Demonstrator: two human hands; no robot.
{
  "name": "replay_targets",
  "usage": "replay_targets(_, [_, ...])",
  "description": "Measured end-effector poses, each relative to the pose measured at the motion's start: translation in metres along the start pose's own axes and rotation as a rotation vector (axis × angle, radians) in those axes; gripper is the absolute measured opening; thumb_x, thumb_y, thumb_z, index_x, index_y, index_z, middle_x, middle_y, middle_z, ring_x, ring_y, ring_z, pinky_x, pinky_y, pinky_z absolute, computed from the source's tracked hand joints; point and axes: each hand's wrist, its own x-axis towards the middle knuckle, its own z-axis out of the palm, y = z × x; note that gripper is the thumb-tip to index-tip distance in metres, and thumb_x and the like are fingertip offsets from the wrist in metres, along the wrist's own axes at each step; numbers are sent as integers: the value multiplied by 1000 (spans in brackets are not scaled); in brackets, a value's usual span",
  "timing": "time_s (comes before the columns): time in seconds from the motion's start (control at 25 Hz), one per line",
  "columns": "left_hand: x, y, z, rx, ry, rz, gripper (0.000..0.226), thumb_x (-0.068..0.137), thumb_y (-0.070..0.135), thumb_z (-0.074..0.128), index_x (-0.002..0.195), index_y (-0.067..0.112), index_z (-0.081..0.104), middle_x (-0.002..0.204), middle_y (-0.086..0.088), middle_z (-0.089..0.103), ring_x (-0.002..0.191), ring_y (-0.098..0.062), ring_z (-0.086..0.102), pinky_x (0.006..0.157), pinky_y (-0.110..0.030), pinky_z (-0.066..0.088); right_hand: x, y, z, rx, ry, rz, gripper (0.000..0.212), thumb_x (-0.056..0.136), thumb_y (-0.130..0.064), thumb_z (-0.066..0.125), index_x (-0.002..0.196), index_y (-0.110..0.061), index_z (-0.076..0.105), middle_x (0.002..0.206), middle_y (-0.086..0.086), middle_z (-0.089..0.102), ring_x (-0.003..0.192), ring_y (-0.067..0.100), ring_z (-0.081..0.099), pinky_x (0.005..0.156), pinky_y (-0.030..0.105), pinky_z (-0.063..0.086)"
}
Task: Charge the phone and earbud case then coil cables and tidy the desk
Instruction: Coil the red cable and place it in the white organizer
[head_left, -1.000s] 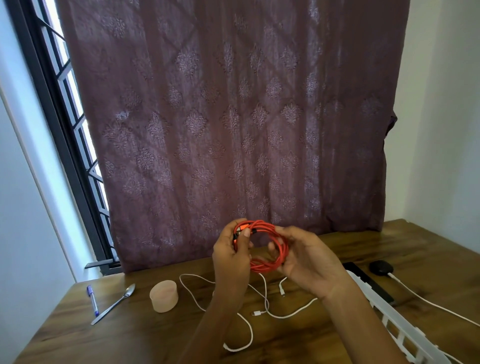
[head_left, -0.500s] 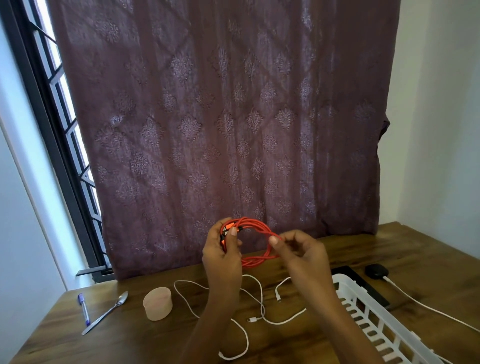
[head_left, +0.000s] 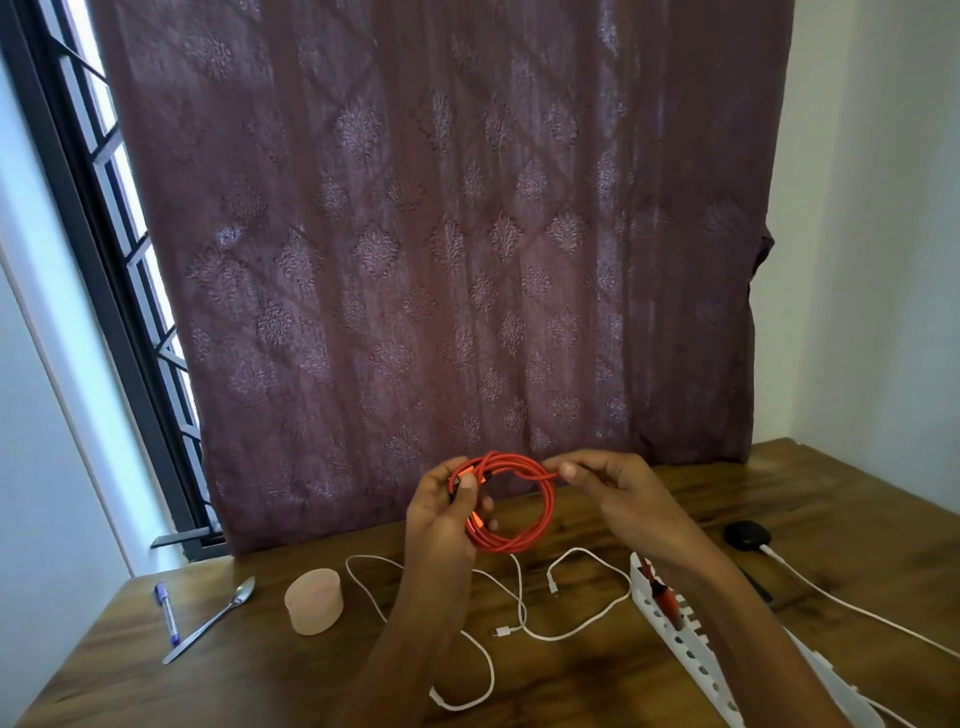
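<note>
Now the red cable coil (head_left: 543, 514) is hanging upright above the bench (head_left: 831, 499), the left hand (head_left: 441, 525) gripping its 9 o'clock side and the right hand (head_left: 618, 493) pinching at 2 o'clock. The white basket (head_left: 691, 654) is lying at 4 o'clock, nearer the right hand.

Across the back, a plum-brown curtain (head_left: 467, 234) patterned with pale diamond-shaped floral motifs, hanging in loose vertical folds; to its left, partly covered by it, a dark window frame (head_left: 93, 234) with slanting grille bars and bright daylight between them; plain white wall (head_left: 872, 208) on the right; at lower left, a pen (head_left: 167, 614) with a purple cap, lying flat; just beside it but apart, a metal spoon (head_left: 208, 627), bowl toward the curtain; near the spoon's bowl, a round pale-pink tub (head_left: 314, 601), standing upright.
</note>
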Motion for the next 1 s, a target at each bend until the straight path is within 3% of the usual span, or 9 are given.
replay_targets(0.08, [3,4,1,-1,-33,-78,21,90,-6,43,99,9,54,85,-7,62,61,-10,61,56,-27,52,-1,1,2,81,12,21,21,92,-14,53,88,-22,71,84,-9,71,73,-8,63,62,4,45])
replay_targets(0.2, [8,12,1,389,-170,-21,24,90,-1,47,104,17,55,105,-4,62,88,-14,60,75,-22,48,1,4,2,53,-4,-35,20,90,-11,55,83,-22,71,82,-6,72,79,2,66,71,10,48])
replay_targets(0.28, [9,20,0,609,-339,-19,20,93,13,49,110,19,57,107,-3,65,92,-15,63,82,-25,50,2,2,3,51,-59,-76,19,90,-10,57,82,-19,71,77,-4,72,74,6,67,68,15,50])
replay_targets(0.32, [7,22,0,677,-430,-49,22,93,18,48,113,16,58,103,-5,67,88,-17,65,81,-27,52,2,1,4,79,-71,-85,18,89,-10,57,81,-18,71,74,-4,71,70,5,66,65,15,50])
replay_targets(0.44, [-3,19,2,689,-590,-81,22,95,19,43,107,9,59,77,-2,65,58,-8,60,56,-20,50,3,-2,4,186,-45,-103,11,86,-13,62,78,-17,68,67,-3,69,63,6,64,61,16,49])
replay_targets(0.6, [-7,10,1,676,-456,71,23,96,17,42,98,6,61,60,4,50,48,0,46,50,-16,39,4,2,0,4,97,-167,13,79,-15,70,76,-28,70,81,-4,68,79,9,63,74,19,49])
replay_targets(0.72, [-7,4,0,670,-388,124,23,96,17,42,93,8,63,57,4,48,47,-2,44,48,-18,38,-1,8,4,-85,144,-135,16,80,-14,68,82,-29,72,86,-7,65,83,8,63,74,14,48])
replay_targets(0.92, [-7,-3,3,691,-212,218,22,95,21,44,86,15,63,54,8,48,45,0,46,48,-20,40,-13,7,18,207,24,76,31,92,-29,52,73,-18,74,73,11,71,71,15,66,71,27,52])
replay_targets(1.0, [-6,-2,2,704,-159,251,23,95,21,44,79,23,60,54,8,48,45,1,46,49,-18,40,-17,3,19,282,-30,121,20,89,-29,57,80,-22,73,78,6,73,76,14,69,70,22,54])
